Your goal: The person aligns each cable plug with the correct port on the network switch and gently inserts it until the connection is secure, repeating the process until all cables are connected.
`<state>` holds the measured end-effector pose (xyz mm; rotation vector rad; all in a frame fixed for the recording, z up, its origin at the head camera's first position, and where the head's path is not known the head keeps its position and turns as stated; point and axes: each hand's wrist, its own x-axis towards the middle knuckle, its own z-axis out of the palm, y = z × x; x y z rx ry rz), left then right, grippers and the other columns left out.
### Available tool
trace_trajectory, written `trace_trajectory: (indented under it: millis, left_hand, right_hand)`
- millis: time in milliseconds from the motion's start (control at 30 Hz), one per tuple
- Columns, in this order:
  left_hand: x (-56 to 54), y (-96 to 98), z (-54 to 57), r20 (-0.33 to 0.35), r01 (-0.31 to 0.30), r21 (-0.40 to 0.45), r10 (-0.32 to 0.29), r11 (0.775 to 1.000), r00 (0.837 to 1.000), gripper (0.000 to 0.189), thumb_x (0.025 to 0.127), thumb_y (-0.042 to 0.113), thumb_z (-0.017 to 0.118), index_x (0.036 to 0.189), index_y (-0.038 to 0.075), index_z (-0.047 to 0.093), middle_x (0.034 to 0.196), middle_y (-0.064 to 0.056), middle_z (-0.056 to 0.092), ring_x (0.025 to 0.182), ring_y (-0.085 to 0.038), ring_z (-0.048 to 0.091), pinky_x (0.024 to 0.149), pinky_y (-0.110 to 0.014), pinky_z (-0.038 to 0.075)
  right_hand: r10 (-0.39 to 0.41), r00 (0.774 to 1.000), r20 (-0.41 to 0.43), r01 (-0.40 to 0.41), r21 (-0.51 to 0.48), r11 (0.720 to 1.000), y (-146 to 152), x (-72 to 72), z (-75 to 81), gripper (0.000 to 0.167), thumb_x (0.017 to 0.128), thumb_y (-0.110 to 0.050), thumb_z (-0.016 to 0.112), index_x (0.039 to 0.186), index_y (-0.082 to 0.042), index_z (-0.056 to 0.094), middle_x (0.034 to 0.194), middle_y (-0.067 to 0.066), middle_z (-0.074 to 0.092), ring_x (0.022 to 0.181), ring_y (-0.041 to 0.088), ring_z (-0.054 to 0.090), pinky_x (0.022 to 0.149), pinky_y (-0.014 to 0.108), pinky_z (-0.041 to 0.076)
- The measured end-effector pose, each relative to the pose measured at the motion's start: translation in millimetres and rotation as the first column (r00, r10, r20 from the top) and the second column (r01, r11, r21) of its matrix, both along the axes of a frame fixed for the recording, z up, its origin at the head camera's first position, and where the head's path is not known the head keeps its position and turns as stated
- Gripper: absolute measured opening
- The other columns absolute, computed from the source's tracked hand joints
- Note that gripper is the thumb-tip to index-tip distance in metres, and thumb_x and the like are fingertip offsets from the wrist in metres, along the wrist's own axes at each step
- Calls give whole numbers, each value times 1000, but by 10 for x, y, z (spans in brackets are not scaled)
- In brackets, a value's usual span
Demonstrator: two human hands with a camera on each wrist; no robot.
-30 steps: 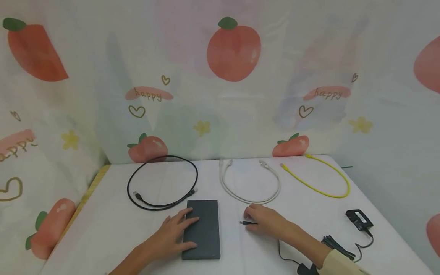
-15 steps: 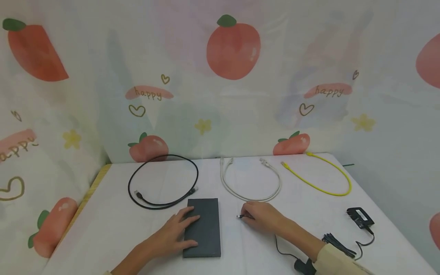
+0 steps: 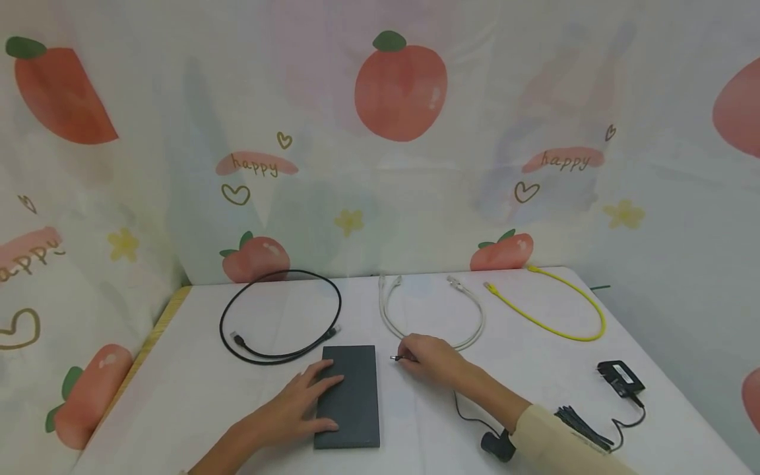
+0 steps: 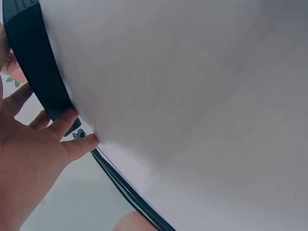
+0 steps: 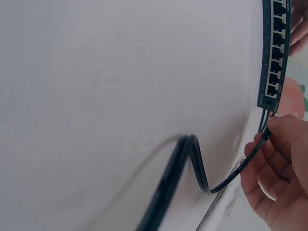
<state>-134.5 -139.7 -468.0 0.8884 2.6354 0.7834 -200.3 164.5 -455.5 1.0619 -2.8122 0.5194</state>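
Pinching plug [image 3: 395, 358] in right hand [image 3: 427, 359], tip just beside switch [image 3: 349, 394], near its far right corner, not yet in. Left hand [image 3: 297, 409] flat, fingers straight, pressing switch's left edge on table [image 3: 178, 396]. Black lead [image 3: 469, 412] trailing back toward sleeve.

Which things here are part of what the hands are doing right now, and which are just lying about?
In use:
left hand resting on the dark switch box
right hand pinching the black power plug
power adapter on that lead

Lying about:
black cable loop
white cable
yellow cable
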Motion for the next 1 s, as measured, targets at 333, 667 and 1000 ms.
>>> trace_trajectory:
  millis: [333, 667, 1000]
  left_hand:
    - [-7, 0, -4, -15, 3, 3, -3, 1000, 1000, 75, 84, 61, 57, 145, 20, 38, 152, -8, 17, 133, -34, 28, 100, -54, 33]
    - [16, -5, -32, -7, -11, 59, 12, 998, 1000, 74, 84, 59, 59, 144, 20, 39, 151, -14, 14, 132, -34, 31, 99, -54, 34]
    - [21, -23, -62, 38, -48, 108, 44, 993, 998, 74, 82, 57, 63, 143, 22, 41, 146, -17, 15, 134, -37, 27, 99, -52, 35]
  right_hand:
    - [-22, 1000, -23, 21, -8, 1000, -138, -90, -44, 8, 85, -13, 70, 90, -13, 63, 79, -8, 57, 70, 5, 51, 63, 23, 47]
    - [-15, 1000, 7, 15, -12, 1000, -243, -95, -111, 10, 85, -7, 68, 91, -11, 62, 83, -5, 57, 73, 7, 53, 65, 25, 48]
    - [-24, 999, 38, 25, -40, 999, -253, -116, -140, 10, 85, -9, 68, 93, -12, 63, 85, -6, 59, 75, 7, 55, 67, 26, 49]
